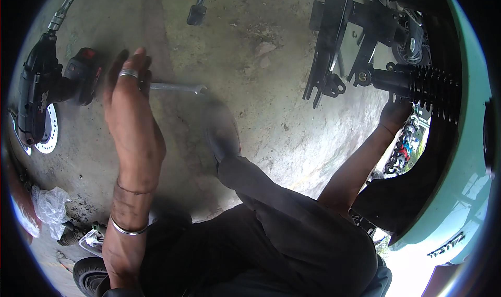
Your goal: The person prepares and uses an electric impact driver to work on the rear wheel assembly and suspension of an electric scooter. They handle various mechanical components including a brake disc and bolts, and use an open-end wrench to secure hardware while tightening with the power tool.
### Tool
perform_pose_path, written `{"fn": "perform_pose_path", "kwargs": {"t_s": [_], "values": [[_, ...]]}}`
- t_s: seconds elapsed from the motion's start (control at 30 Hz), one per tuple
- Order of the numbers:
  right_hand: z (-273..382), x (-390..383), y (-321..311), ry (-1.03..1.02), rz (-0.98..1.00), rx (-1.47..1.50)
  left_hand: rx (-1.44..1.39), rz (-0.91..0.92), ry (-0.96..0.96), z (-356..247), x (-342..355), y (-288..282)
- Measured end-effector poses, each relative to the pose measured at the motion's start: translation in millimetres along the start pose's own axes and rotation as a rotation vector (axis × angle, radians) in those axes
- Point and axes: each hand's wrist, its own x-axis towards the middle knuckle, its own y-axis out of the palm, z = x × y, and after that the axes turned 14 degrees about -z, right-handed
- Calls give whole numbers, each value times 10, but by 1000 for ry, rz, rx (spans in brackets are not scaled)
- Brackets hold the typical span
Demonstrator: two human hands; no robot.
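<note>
My left hand [134,111], with a ring and a metal bangle, hovers over the floor with its fingers stretched out. A silver wrench [177,88] shows beside its fingers; the wrench's other end is hidden behind the hand. Just left of the fingers is a black cordless impact wrench [39,88] with a battery pack [83,78] and a long socket extension [58,18]. My right hand [395,114] is raised against the underside of a black coil-spring shock absorber [428,85]. Its fingers are hidden there, so I cannot see their grip.
A black metal frame [334,36] stands beyond the shock absorber. The pale green body panel [464,192] of a vehicle curves along the right. A brake disc [49,132] and a clear plastic bag [50,200] lie at the left. My shoe [223,130] is on the concrete floor.
</note>
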Motion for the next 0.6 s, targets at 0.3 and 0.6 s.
{"fn": "perform_pose_path", "kwargs": {"t_s": [0.3, 0.6], "values": [[21, 85, 573, -571, 337, -489, -90, 1201, 469, -167, -1108, 1761], [85, -273, -163, -717, 225, -749, 133, 1515, 692, 39, -1854, 2957]]}}
